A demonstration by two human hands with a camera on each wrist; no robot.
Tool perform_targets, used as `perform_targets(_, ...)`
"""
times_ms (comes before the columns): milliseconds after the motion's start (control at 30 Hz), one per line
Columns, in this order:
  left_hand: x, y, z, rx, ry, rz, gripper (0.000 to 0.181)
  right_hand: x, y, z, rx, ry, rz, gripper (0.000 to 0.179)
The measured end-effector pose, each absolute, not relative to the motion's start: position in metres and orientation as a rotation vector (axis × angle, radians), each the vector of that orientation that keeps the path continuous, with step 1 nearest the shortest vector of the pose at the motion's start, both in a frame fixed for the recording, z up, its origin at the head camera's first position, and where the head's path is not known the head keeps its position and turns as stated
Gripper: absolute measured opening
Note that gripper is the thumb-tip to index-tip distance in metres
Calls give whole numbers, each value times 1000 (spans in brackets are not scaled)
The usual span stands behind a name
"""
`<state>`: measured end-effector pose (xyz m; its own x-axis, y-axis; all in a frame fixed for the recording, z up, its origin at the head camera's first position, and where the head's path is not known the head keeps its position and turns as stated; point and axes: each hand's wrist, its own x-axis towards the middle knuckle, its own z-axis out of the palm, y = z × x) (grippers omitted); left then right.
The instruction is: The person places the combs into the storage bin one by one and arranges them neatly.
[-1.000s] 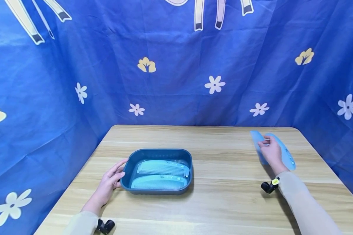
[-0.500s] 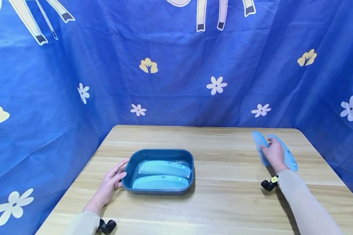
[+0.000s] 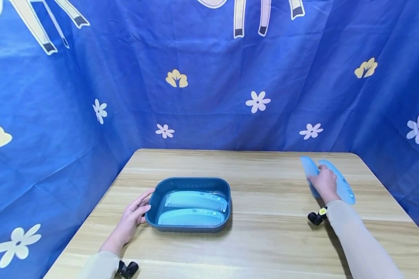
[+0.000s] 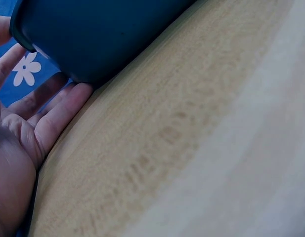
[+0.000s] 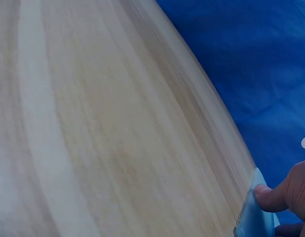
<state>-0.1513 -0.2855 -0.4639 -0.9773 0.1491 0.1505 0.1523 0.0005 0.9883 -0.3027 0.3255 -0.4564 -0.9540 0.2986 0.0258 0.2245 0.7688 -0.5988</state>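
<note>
In the head view, my left hand (image 3: 130, 217) rests against the left wall of a dark teal plastic basin (image 3: 186, 228), its fingers extended. Left wrist view: the fingertips (image 4: 82, 94) touch the basin's outer wall near its base. Inside the basin lie two light blue combs, the back one (image 3: 195, 199) and the front one (image 3: 191, 217), side by side. At the table's far right, my right hand (image 3: 324, 184) pinches a blue comb (image 3: 309, 168). The right wrist view shows the thumb pressed on this comb (image 5: 256, 219). Another blue comb (image 3: 343, 188) lies just right of that hand, partly covered.
The wooden table (image 3: 265, 232) carries the basin left of centre and the combs at its far right. A blue curtain (image 3: 209, 93) with flowers and animal legs hangs behind the table and along both sides. Each wrist wears a small black camera, such as the right one (image 3: 315, 218).
My right thumb and fingers have drawn together on the left-hand comb, which looks slightly more tilted up. The left hand and basin stay put; the head view has shifted slightly.
</note>
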Motion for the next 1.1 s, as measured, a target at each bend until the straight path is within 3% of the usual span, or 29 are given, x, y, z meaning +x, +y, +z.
perform_targets(500, -151, -285, -463, -329, -2226, -2177, 49, -313, 335, -449, -296, -2981, 806, 75)
perform_targets(767, -150, -285, -465, -345, -2202, -2200, 48, -320, 347, -449, -192, -2960, 940, 85)
perform_targets(1100, -151, -285, -465, -362, -2206, -2196, 49, -317, 354, -449, -239, -2929, 1167, 79)
